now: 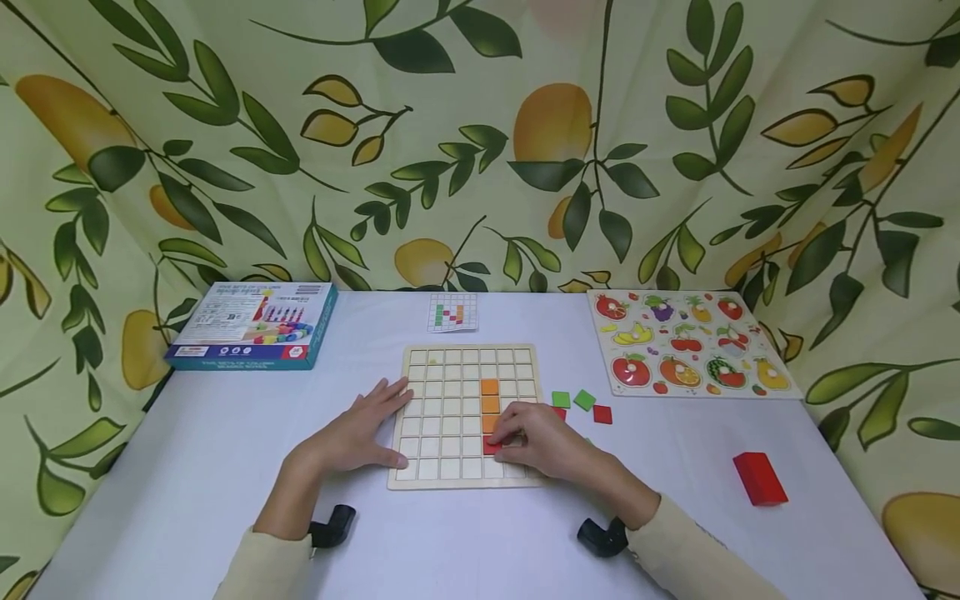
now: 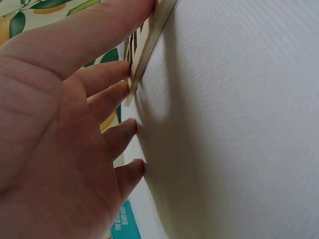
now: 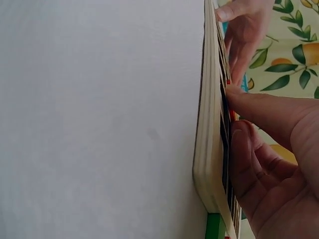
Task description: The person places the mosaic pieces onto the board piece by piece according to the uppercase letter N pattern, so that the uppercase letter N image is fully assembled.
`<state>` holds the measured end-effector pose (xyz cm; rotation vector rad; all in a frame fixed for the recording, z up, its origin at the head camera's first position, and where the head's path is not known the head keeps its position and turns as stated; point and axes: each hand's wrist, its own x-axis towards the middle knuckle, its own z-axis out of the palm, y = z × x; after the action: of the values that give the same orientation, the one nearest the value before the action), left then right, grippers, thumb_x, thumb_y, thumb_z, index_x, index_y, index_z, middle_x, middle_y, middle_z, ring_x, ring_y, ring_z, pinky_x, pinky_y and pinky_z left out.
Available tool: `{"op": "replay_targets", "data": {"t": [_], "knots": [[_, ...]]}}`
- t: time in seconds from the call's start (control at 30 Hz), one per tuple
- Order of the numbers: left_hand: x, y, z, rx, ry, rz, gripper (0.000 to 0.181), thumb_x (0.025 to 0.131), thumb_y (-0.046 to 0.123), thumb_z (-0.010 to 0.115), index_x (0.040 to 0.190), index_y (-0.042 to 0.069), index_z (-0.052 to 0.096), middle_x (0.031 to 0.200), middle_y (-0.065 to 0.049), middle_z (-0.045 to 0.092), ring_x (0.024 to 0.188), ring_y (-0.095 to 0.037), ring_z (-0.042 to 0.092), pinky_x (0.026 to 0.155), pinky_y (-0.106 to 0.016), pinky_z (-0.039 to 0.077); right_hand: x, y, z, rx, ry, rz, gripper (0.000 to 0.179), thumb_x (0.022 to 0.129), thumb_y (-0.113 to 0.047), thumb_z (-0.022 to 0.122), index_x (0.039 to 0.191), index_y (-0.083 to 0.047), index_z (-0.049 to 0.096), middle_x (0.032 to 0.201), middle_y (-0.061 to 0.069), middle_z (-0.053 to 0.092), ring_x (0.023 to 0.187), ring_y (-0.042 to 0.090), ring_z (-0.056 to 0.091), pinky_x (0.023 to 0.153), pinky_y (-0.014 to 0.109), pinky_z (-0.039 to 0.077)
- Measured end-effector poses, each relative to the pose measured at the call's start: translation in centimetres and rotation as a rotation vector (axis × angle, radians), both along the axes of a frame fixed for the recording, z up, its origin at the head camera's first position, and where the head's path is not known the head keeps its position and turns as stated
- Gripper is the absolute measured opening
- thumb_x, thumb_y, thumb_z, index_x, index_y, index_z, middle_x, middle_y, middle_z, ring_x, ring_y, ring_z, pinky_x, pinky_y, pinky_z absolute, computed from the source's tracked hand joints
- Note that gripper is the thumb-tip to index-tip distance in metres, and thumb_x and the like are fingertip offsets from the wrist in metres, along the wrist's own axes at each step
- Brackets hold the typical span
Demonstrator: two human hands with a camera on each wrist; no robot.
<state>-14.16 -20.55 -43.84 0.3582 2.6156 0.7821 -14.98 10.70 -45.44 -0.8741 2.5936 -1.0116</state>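
Note:
A square wooden grid board lies on the white table. Three orange tiles fill a column of its cells, right of the middle. Directly below them sits a red tile, which my right hand pinches with thumb and fingertips at its cell. In the right wrist view, thumb and index fingers meet the red tile low over the board's surface. My left hand spreads its fingers along the board's left edge, thumb and fingertips touching the rim.
Loose green tiles and red tiles lie right of the board, some partly behind my right hand. A pattern card lies behind it. Around stand a boxed set, a fruit puzzle board and a red block.

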Motion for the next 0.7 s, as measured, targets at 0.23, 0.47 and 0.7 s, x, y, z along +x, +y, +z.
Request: {"op": "replay_targets", "data": {"t": [0.23, 0.47, 0.7], "knots": [[0.1, -0.2, 0.2, 0.017, -0.001, -0.008, 0.102, 0.075, 0.038, 0.089, 0.159, 0.012, 0.037, 0.173, -0.006, 0.02, 0.162, -0.04, 0.007, 0.129, -0.065, 0.009, 0.0, 0.3, 0.3, -0.004, -0.057, -0.014, 0.017, 0.083, -0.02, 0.085, 0.1, -0.023, 0.081, 0.098, -0.014, 0.068, 0.093, 0.007, 0.06, 0.075, 0.018, 0.055], [-0.1, 0.0, 0.0, 0.007, 0.002, -0.006, 0.103, 0.074, 0.039, 0.09, 0.159, 0.013, 0.037, 0.173, -0.006, 0.02, 0.162, -0.039, 0.007, 0.129, -0.064, 0.009, -0.6, 2.5, 1.1, -0.061, -0.099, -0.029, 0.023, 0.088, -0.026, 0.081, 0.11, -0.021, 0.077, 0.108, -0.008, 0.072, 0.088, 0.01, 0.059, 0.071, 0.018, 0.053], [0.2, 0.1, 0.3, -0.003, -0.005, 0.013, 0.103, 0.074, 0.037, 0.09, 0.159, 0.013, 0.038, 0.173, -0.005, 0.021, 0.162, -0.038, 0.007, 0.13, -0.064, 0.01, -0.9, 4.8, 1.2, -0.04, -0.077, -0.055, 0.03, 0.089, -0.025, 0.08, 0.117, -0.019, 0.074, 0.107, -0.002, 0.071, 0.088, 0.012, 0.056, 0.072, 0.018, 0.051]]}}
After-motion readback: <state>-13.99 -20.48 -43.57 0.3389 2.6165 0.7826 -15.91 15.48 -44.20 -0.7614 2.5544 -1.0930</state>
